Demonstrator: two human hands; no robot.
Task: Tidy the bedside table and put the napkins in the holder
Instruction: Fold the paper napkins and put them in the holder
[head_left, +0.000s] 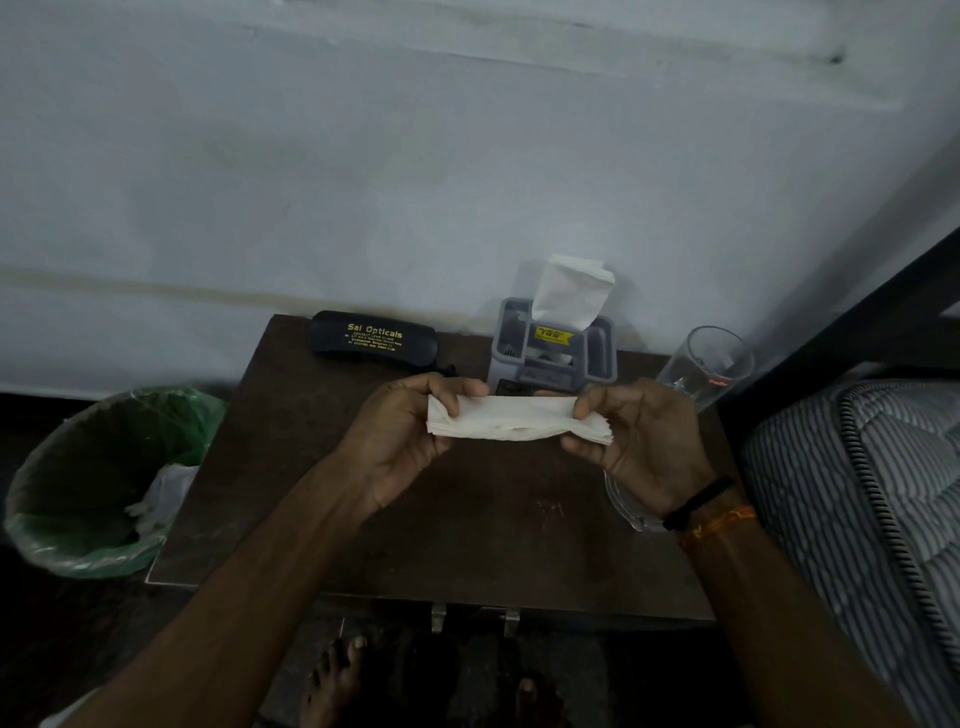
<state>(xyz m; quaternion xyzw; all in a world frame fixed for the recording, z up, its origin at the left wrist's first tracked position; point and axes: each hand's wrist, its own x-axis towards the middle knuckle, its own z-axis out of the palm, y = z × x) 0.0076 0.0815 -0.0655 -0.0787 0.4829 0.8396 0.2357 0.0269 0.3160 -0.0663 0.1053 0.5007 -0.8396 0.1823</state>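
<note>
A folded white napkin (514, 418) stretches flat between both hands above the middle of the dark brown bedside table (322, 493). My left hand (400, 441) pinches its left end and my right hand (644, 441) pinches its right end. Just behind the napkin, against the wall, stands the grey napkin holder (597, 353) with a yellow sticker. One white napkin (569, 291) sticks upright out of its top.
A black glasses case (374, 335) lies at the table's back left. A clear drinking glass (711, 364) stands at the back right, and another clear object (621, 504) is partly hidden under my right wrist. A green-lined bin (78, 467) sits left; a striped mattress (872, 493) right.
</note>
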